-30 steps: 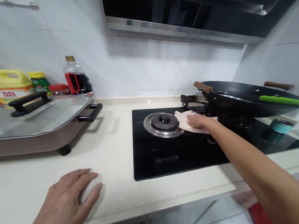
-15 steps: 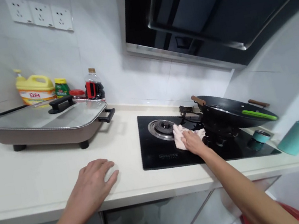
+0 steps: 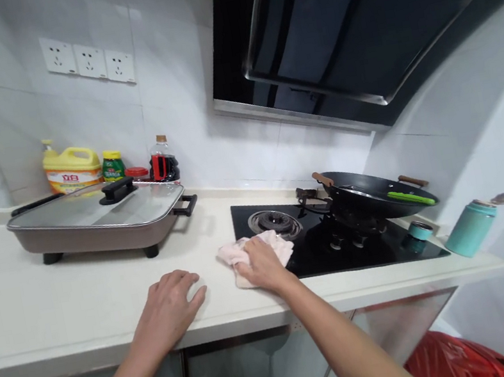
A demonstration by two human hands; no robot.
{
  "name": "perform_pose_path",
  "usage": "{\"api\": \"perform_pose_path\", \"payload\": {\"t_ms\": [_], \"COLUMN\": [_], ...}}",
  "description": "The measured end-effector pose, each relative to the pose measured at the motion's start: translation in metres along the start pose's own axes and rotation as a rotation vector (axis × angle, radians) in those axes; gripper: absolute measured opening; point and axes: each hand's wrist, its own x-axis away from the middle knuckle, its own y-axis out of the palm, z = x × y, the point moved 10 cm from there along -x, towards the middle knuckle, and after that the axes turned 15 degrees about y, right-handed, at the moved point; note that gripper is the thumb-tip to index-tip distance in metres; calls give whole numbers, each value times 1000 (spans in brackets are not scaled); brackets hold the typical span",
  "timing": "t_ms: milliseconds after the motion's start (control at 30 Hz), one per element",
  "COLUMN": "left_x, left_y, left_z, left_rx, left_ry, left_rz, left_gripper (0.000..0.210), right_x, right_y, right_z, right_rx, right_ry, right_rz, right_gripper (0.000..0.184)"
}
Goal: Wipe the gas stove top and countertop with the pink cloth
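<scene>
A pale pink cloth (image 3: pixel 277 244) lies bunched under my right hand (image 3: pixel 263 266), whose fingers are curled and pressed onto it. It straddles the left edge of the black glass cooktop (image 3: pixel 313 261), partly on the white countertop (image 3: pixel 106 299). Just behind the cloth is the round left burner (image 3: pixel 275 223). My left hand (image 3: pixel 170 305) rests near the counter's front edge, fingers loosely bent and thumb apart, holding nothing.
A covered electric pan (image 3: pixel 94 232) stands at left, with a yellow detergent jug (image 3: pixel 73 168) and bottles behind it. On the right burner sits a black wok (image 3: pixel 370 193). Beyond are a small jar (image 3: pixel 419 230) and a turquoise flask (image 3: pixel 472 229). A range hood (image 3: pixel 316 27) hangs above.
My right hand has moved left with the cloth, from beside the left burner to the cooktop's left edge. The view has shifted a little; my left hand keeps its pose on the counter.
</scene>
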Motion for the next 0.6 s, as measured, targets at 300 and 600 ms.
{"api": "perform_pose_path", "payload": {"t_ms": [300, 600], "left_x": [-2, -1], "left_y": [-2, -5], "left_z": [-5, -1], "left_rx": [12, 52], "left_ry": [-19, -50], "left_rz": [-2, -12], "left_gripper": [37, 35], "right_x": [52, 56], "right_y": [-26, -89], "right_z": [6, 128], "right_rx": [-425, -584], "right_ry": [1, 277], "right_rz": [-150, 98], "right_gripper": [36, 28]}}
